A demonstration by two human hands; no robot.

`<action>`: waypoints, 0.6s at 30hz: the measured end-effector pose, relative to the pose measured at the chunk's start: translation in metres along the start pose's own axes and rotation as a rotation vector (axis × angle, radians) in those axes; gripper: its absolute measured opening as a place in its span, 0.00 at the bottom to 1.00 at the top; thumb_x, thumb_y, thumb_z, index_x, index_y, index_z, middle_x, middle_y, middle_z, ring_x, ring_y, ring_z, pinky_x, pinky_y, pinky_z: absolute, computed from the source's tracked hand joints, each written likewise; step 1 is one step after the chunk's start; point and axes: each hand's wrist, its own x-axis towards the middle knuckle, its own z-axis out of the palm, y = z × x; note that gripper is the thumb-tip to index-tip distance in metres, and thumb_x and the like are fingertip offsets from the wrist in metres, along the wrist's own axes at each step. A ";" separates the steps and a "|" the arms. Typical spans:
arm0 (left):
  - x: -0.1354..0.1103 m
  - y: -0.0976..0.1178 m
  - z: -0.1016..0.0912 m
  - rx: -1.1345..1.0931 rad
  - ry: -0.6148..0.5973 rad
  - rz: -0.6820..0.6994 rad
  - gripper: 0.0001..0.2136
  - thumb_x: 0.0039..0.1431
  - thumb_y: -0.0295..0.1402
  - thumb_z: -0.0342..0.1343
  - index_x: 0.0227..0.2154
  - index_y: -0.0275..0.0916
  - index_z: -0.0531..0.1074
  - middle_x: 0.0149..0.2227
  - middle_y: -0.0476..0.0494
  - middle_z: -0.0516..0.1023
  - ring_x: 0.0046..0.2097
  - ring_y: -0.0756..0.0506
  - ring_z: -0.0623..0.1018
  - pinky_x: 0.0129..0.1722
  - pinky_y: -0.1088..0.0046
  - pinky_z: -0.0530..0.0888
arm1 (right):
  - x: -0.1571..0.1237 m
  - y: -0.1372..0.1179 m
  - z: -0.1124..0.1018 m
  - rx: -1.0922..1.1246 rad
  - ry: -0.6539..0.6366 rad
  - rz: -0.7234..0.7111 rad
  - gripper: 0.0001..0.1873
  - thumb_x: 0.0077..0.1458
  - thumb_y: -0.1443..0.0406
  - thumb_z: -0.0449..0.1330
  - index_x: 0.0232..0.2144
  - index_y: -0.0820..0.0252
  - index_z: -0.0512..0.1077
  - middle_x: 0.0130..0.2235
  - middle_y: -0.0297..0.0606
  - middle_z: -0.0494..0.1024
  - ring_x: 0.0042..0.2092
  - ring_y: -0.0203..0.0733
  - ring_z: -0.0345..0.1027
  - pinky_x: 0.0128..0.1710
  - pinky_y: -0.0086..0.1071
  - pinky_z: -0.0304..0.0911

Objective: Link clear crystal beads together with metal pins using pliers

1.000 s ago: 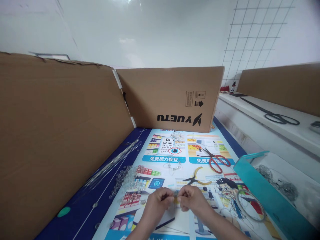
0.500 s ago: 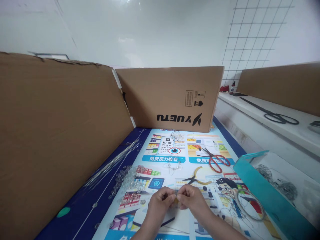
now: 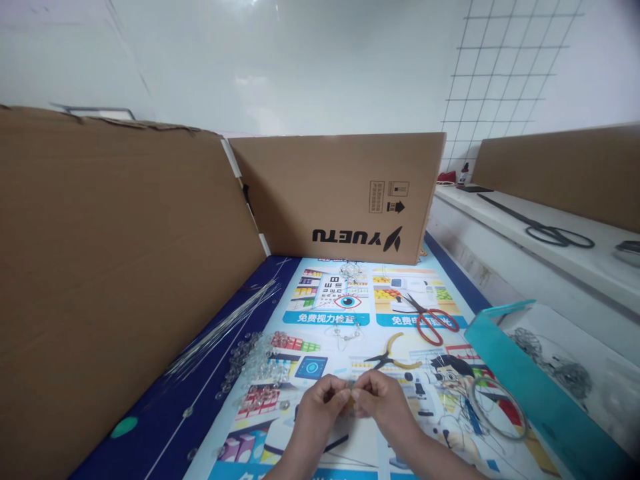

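Observation:
My left hand (image 3: 323,405) and my right hand (image 3: 381,400) meet fingertip to fingertip low over the middle of the printed table cover. Both are closed in a pinch; whatever sits between the fingers is too small and too covered to make out. Just beyond them lie pliers (image 3: 393,361) with yellow handles, jaws pointing left. Clear beads (image 3: 257,363) are heaped to the left of my left hand. A small piece of beaded wire (image 3: 345,331) rests farther back.
Straight wires (image 3: 225,327) lie in a bundle on the left. Red-handled scissors (image 3: 431,321) are behind the pliers. At right are a wire coil (image 3: 500,408) and a teal box (image 3: 545,400) holding wire pieces. Cardboard walls (image 3: 340,187) stand behind and left.
The hands stay pinched together in nearly the same place. The whole view has shifted very slightly; nothing on the table has visibly moved.

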 end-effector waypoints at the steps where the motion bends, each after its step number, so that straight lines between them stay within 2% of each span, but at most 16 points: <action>1: 0.000 -0.001 0.000 -0.011 -0.008 0.002 0.08 0.47 0.36 0.57 0.23 0.35 0.67 0.18 0.53 0.68 0.23 0.52 0.67 0.25 0.77 0.63 | 0.000 -0.001 0.000 0.000 0.000 -0.005 0.12 0.44 0.59 0.61 0.23 0.62 0.66 0.18 0.29 0.66 0.22 0.33 0.62 0.24 0.28 0.61; 6: -0.002 0.001 0.002 -0.047 -0.013 -0.005 0.09 0.47 0.35 0.58 0.23 0.35 0.67 0.18 0.53 0.67 0.23 0.52 0.66 0.25 0.77 0.62 | -0.001 -0.002 0.001 -0.004 0.012 -0.019 0.12 0.45 0.59 0.61 0.23 0.62 0.66 0.18 0.29 0.66 0.22 0.32 0.61 0.24 0.27 0.60; 12: -0.001 0.003 -0.001 0.023 -0.018 -0.004 0.08 0.47 0.35 0.56 0.22 0.36 0.66 0.17 0.53 0.67 0.22 0.52 0.66 0.23 0.77 0.61 | 0.001 -0.001 -0.001 -0.024 -0.028 -0.001 0.12 0.45 0.59 0.60 0.24 0.62 0.66 0.18 0.29 0.66 0.22 0.33 0.61 0.24 0.27 0.60; 15: 0.003 0.003 -0.011 0.106 -0.078 -0.004 0.06 0.47 0.33 0.54 0.23 0.36 0.65 0.17 0.55 0.65 0.21 0.52 0.65 0.23 0.78 0.61 | 0.003 0.000 -0.003 -0.135 -0.032 -0.026 0.12 0.46 0.58 0.59 0.23 0.62 0.67 0.18 0.29 0.65 0.21 0.33 0.60 0.22 0.26 0.57; 18: 0.006 0.006 -0.022 0.299 -0.084 0.008 0.03 0.47 0.30 0.52 0.24 0.36 0.66 0.19 0.54 0.66 0.22 0.52 0.66 0.24 0.77 0.62 | 0.003 0.000 -0.005 -0.238 0.003 -0.067 0.11 0.48 0.59 0.57 0.23 0.62 0.68 0.18 0.30 0.65 0.22 0.33 0.59 0.22 0.26 0.55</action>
